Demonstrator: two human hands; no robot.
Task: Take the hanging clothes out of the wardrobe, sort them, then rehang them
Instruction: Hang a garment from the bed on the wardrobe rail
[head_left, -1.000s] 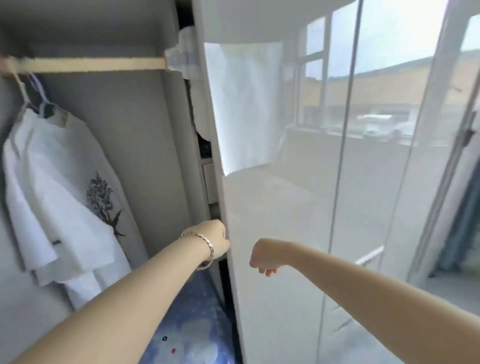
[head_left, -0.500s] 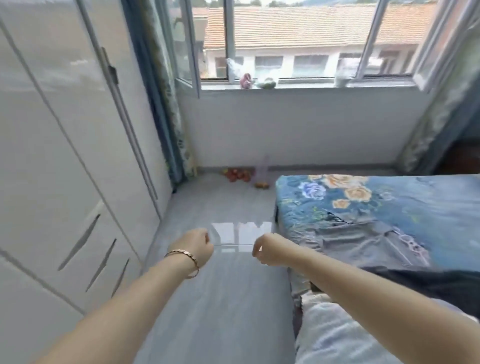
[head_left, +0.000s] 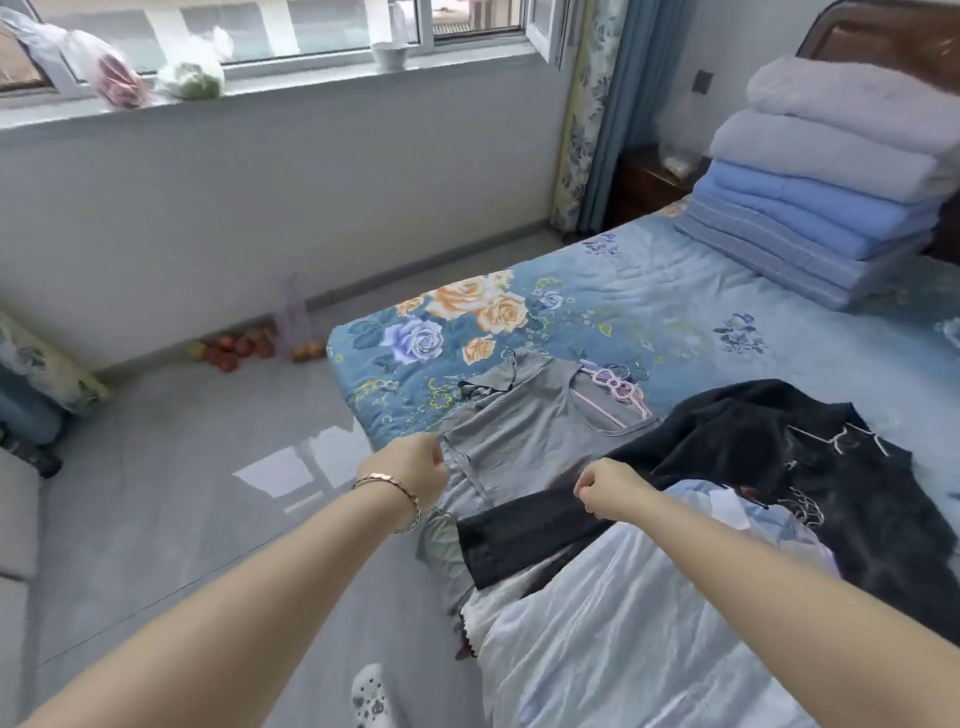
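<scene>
**Clothes out on the bed, sorting in hand**

At centre frame the left grip (head_left: 410, 467) and right grip (head_left: 605, 486) are curled tight, pinching nothing visible. The clothes lie on the bed (head_left: 675, 312), lower right: a grey top (head_left: 524, 441) on a pink hanger (head_left: 615, 387), a black garment (head_left: 753, 441) overlapping it, and a pale sheer one (head_left: 623, 623) nearest. Sorting seems underway; the next move calls for opening a grip onto one hanger. Upper left, two sill bags (head_left: 117, 78) hold pinkish and greenish contents.

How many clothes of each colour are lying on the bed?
Grey top: 1
Black garment: 1
White sheer garment: 1
Total: 3
</scene>
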